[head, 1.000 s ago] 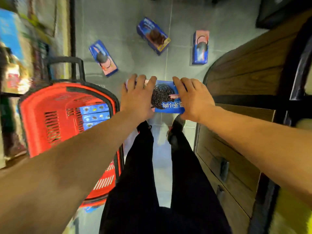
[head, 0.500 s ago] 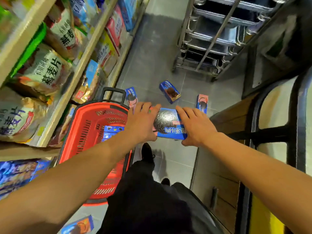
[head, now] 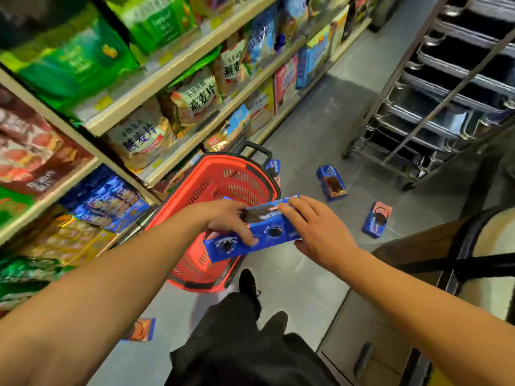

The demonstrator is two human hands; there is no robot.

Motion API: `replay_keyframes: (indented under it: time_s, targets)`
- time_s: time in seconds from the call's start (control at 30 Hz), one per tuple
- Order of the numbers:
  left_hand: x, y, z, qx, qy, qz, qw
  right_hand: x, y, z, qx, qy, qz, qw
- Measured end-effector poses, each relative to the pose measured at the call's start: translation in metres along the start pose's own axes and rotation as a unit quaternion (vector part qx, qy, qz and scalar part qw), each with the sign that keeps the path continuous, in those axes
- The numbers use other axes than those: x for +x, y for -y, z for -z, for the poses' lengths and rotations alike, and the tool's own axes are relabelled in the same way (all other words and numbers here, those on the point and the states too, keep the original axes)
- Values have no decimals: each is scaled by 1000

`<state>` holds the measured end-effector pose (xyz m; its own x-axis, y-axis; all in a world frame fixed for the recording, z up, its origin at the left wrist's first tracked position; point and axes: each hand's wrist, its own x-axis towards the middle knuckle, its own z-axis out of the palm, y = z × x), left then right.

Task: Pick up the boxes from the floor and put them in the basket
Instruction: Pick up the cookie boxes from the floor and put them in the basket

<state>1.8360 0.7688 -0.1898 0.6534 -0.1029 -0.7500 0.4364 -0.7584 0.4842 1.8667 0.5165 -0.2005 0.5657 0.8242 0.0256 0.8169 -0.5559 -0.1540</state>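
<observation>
Head view looks down a shop aisle at two hands sharing one blue box (head: 259, 232): the left hand (head: 223, 218) grips it from the top, thumb curled across its near face, while the right hand (head: 315, 229) rests against its right end with fingers nearly straight. That box hangs tilted over the right rim of the one red basket (head: 223, 176), which stands on the grey tiled floor (head: 306, 135) just beside the shelves (head: 167, 73) (its black handle is raised at the far end). Four more boxes lie on the floor: one dark blue box (head: 331, 182) past the hands, one pink-topped box (head: 376, 220) to the right of it, one partly hidden box (head: 274, 169) against the basket's far right corner, and one blurred box (head: 140, 330) near the bottom, left of the person's dark trousers. Whether anything lies inside the basket cannot be told, as arm and box cover much of it. Three shelf levels on the left carry bags and packets, and one metal tray rack (head: 446, 93) stands at upper right.
</observation>
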Motion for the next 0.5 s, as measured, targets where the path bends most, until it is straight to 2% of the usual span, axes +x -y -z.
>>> replay_keyframes:
  time_s: [0.1,0.17,0.23,0.3,0.37,0.43,0.5]
  targets:
    - [-27,25,-1,-37,16,4,999,12,22,2,33,-19,40,998]
    - [-40,42,0,-35,4,-2,999,17,34,4,42,5,40,998]
    - [-53,64,4,-9,-37,4,999,25,51,6,67,40,10,997]
    - [-68,90,6,27,-108,-2,994,37,70,1,86,64,-24,994]
    - [-80,120,6,37,-185,-67,980,54,91,-9,101,71,-44,991]
    - [-86,149,3,38,-225,-156,961,71,107,-24,125,78,-63,987]
    - [-84,189,5,66,-239,-157,956,92,127,-43,141,81,-78,984]
